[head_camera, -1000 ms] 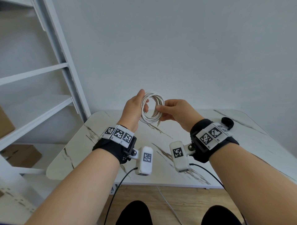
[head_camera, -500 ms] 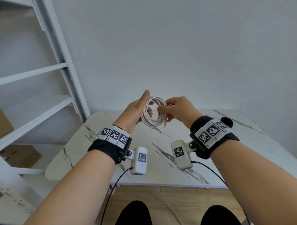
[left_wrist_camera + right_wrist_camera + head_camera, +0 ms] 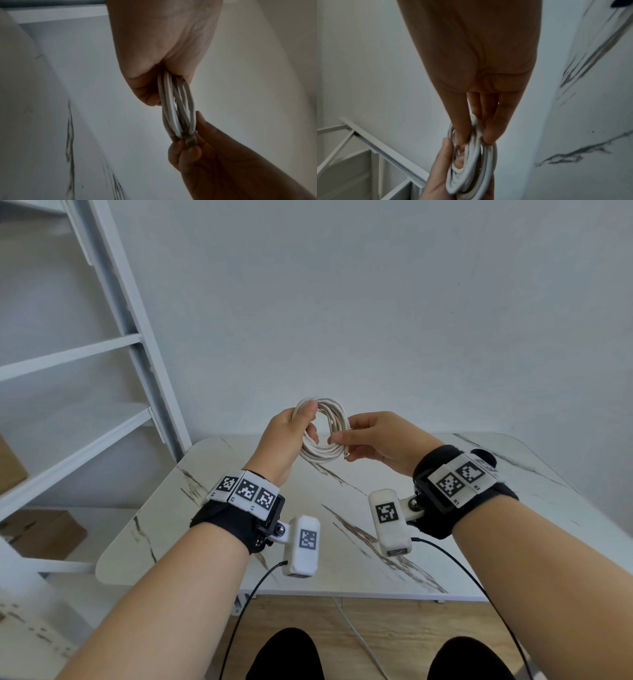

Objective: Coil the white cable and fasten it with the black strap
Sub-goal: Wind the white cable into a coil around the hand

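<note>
The white cable [image 3: 329, 419] is wound into a small coil held up in the air over the marble table [image 3: 346, 556]. My left hand [image 3: 308, 422] grips the coil's left side, thumb on top; the left wrist view shows the loops [image 3: 176, 108] coming out of its fist. My right hand [image 3: 337, 438] pinches the coil's right side, with the plug end [image 3: 346, 455] sticking out below its fingertips. The right wrist view shows those fingers [image 3: 489, 129] on the loops [image 3: 471, 169]. The black strap [image 3: 483, 457] lies on the table behind my right wrist, partly hidden.
A white shelf frame [image 3: 137, 344] stands left of the table, with cardboard boxes [image 3: 44, 532] low beside it. A plain wall is close behind the table. Black camera leads hang from both wrists over the table's front edge, above my knees.
My left thumb, which pointed up beside the coil, has folded down onto its top. The right hand has kept its pinch, and the plug end has lifted slightly.
</note>
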